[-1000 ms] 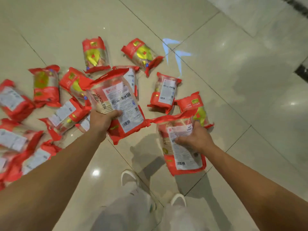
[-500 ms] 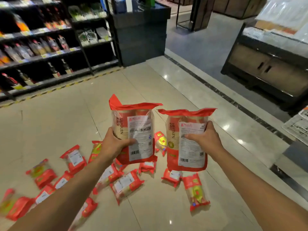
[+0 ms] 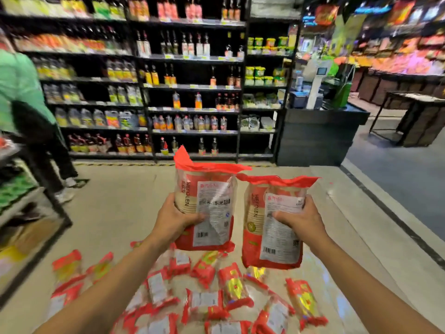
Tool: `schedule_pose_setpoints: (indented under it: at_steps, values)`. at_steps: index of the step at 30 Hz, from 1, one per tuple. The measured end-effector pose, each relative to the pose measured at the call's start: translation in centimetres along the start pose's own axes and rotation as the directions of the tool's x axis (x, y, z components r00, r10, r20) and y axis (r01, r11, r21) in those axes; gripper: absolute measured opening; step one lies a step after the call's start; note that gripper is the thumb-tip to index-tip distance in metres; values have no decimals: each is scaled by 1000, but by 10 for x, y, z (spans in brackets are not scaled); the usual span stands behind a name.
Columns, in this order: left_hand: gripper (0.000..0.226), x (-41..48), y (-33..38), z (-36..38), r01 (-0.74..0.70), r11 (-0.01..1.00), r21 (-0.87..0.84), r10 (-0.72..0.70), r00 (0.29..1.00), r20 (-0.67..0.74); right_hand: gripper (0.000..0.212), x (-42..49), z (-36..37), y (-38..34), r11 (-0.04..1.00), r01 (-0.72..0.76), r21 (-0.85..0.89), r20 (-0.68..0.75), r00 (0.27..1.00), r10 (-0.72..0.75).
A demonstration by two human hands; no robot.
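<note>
We hold two red packets up in front of us, one per hand, upright, sealed tops up, white barcode labels facing us. This probably lets us read or carry them to a shelf. The left hand [image 3: 173, 220] grips the left packet [image 3: 207, 206] from its left edge at mid-height. The thumb [image 3: 196, 216] lies across the front label and the other fingers wrap behind, out of sight. The right hand [image 3: 303, 219] mirrors this on the right packet [image 3: 272, 225], with the thumb [image 3: 280, 215] pressed on the label and the fingers curled round the right edge. Both grips look firm, and the film creases under the thumbs.

The packets sit side by side, close but apart, the left one slightly higher. Both are well above the loose packets [image 3: 231, 288] scattered on the floor [image 3: 120, 213] below our arms. The side grip keeps the soft bags from folding, we judge.

Ahead are dark shelves [image 3: 192, 92] of bottles. A person in green [image 3: 19, 92] stands at the far left and a counter [image 3: 320, 133] is on the right. The picture is blurred towards its edges.
</note>
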State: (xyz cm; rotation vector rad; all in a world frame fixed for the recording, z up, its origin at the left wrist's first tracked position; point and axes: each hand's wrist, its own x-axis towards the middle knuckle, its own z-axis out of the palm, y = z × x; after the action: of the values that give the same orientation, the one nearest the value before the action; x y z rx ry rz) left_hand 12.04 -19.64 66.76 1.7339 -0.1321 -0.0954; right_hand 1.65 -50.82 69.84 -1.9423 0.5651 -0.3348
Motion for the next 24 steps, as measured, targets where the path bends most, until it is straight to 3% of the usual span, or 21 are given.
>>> schedule_pose_setpoints:
  at_steps: [5, 9, 16, 24]
  values:
    - [81, -36, -6, -102, 17, 1000, 12, -13, 965, -262, 67, 9, 95, -52, 991, 111, 71, 239, 963, -125]
    - [74, -85, -1, -157, 38, 998, 56, -5, 871, -492, 62, 0, 162, -87, 972, 168, 165, 408, 886, -222]
    - [67, -201, 23, -179, 132, 991, 24, -62, 608, -791, 59, -33, 235, -120, 929, 243, 280, 666, 647, -370]
    - [83, -353, 30, -149, 262, 960, -95, -163, 251, -954, 59, -127, 284, -118, 894, 243, 377, 852, 288, -437]
